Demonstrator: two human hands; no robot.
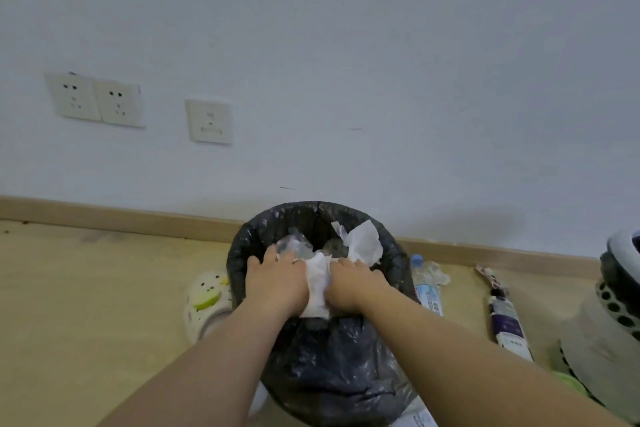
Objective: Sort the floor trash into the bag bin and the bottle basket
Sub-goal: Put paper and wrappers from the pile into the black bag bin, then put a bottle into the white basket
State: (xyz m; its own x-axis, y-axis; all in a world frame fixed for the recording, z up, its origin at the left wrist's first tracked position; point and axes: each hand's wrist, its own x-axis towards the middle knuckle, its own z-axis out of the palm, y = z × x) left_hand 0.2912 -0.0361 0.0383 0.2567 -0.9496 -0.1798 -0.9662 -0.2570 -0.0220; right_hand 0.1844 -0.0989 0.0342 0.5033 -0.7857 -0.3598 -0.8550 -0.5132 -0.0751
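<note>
Evidently both hands share one load at lower centre. The left hand (277,282) and right hand (356,284) curl their fingers round a crumpled white paper wad (318,282) and some clear plastic film (294,246). They hold it over the black-bag-lined round bin (242,250), probably to stuff it inside. A clear plastic bottle with blue cap (426,288) lies on the wooden floor (86,288) just right of the bin, likely meant for the white perforated basket (620,291) at the right edge.

left hand (277,282) and right hand (356,284) clutch white paper (317,276) over the black-bagged bin (332,367), with clear plastic (294,246) just beyond. a bottle (427,288) lies on the floor beside the bin, a basket (620,291) farther right.
</note>
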